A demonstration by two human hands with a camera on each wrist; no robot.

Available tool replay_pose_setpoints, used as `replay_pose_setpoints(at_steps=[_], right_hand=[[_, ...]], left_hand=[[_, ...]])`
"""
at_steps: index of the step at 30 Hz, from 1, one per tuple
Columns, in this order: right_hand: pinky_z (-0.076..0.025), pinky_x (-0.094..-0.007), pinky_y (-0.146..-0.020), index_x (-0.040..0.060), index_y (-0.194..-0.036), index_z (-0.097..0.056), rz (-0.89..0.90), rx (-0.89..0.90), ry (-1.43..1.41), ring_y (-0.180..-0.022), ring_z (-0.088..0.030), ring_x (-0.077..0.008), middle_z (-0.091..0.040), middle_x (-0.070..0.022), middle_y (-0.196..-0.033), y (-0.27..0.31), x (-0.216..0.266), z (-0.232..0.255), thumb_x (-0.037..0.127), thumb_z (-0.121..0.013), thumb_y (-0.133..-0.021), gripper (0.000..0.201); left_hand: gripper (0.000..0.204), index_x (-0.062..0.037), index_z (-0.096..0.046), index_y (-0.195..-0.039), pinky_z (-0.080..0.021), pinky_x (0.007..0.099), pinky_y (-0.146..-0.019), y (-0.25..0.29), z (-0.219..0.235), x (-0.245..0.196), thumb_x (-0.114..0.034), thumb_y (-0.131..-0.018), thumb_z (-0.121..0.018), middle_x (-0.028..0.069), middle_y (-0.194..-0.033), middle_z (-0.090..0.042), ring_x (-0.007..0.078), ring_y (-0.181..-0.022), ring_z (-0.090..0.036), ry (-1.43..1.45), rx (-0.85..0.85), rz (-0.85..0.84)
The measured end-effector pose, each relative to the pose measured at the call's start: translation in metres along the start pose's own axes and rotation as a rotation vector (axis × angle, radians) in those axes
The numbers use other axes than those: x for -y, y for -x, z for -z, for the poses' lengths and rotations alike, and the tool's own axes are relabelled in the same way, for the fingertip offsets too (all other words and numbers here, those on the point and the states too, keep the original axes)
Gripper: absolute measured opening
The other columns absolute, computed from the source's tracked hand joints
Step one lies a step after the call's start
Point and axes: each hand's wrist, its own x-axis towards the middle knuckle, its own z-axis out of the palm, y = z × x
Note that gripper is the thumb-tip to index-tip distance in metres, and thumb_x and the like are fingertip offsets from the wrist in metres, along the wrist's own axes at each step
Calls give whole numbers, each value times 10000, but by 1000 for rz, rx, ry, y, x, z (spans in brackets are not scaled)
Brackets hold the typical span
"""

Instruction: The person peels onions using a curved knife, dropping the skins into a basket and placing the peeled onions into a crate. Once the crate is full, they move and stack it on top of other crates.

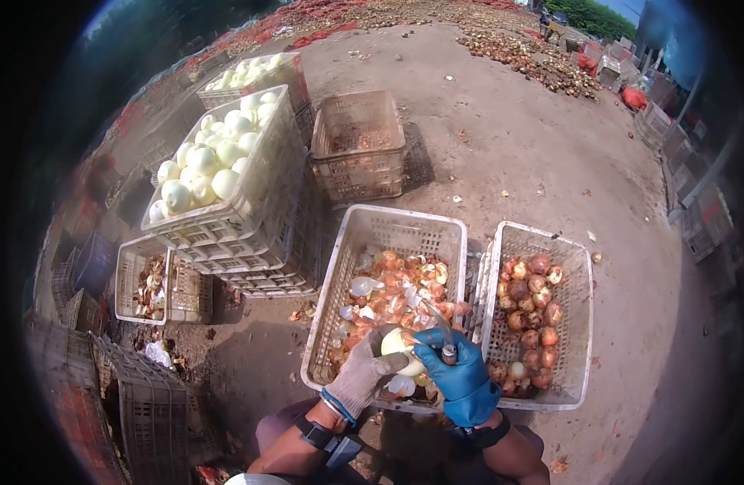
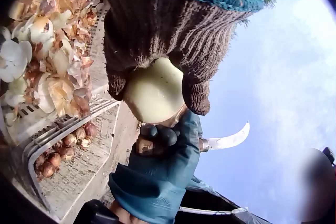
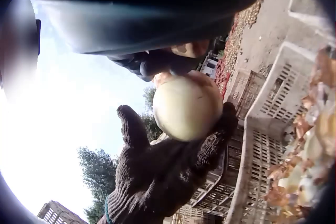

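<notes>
My left hand [image 1: 362, 372], in a knitted glove, cups a mostly peeled pale onion [image 1: 394, 343] with fingers and thumb around it. A blue rubber glove covers my right hand [image 1: 459, 378], which grips a knife [image 2: 231, 141] with a short curved blade. In the left wrist view the right hand's fingertips are against the onion's end and the blade points away from it. Some brown skin shows at that end of the onion [image 3: 186, 107] in the right wrist view. Beneath both hands stands a crate [image 1: 329, 287] of loose onion skins.
To the right is a crate [image 1: 588, 323] with several unpeeled onions [image 1: 541, 311]. Stacked crates [image 1: 250, 242] at the left carry peeled white onions [image 1: 214, 153]. A brown crate [image 1: 357, 179] stands ahead, and a smaller crate [image 1: 190, 295] with scraps lies at left.
</notes>
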Motion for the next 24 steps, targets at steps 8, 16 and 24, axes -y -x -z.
replay_pose_setpoints(at_steps=[8,16,24], right_hand=[[-534,-260,-783,56,-1127,-729,-27,-181,24,-856,-634,-84,-735,-14,-1035,-6,5,18,67,-741,-968,159],[-531,-256,-776,48,-1142,-729,-49,-408,-7,-798,-583,-65,-731,-13,-1033,-11,-11,32,77,-736,-973,172],[-577,-367,-786,113,-1343,-689,56,-87,453,-915,-730,-260,-741,-145,-1073,2,-19,14,90,-783,-913,441]], left_hand=[[576,-21,-532,-1360,-538,326,-945,2,-6,-9,-21,-836,-772,59,-1175,-613,164,-1050,-628,-69,4,-76],[637,-20,-479,-1453,-565,377,-1020,10,-1,-13,-79,-863,-711,127,-1312,-622,239,-1191,-648,234,103,-67],[510,-14,-483,-1443,-494,553,-1148,-4,18,-1,-265,-1033,-655,203,-1410,-591,346,-1302,-604,663,45,-133]])
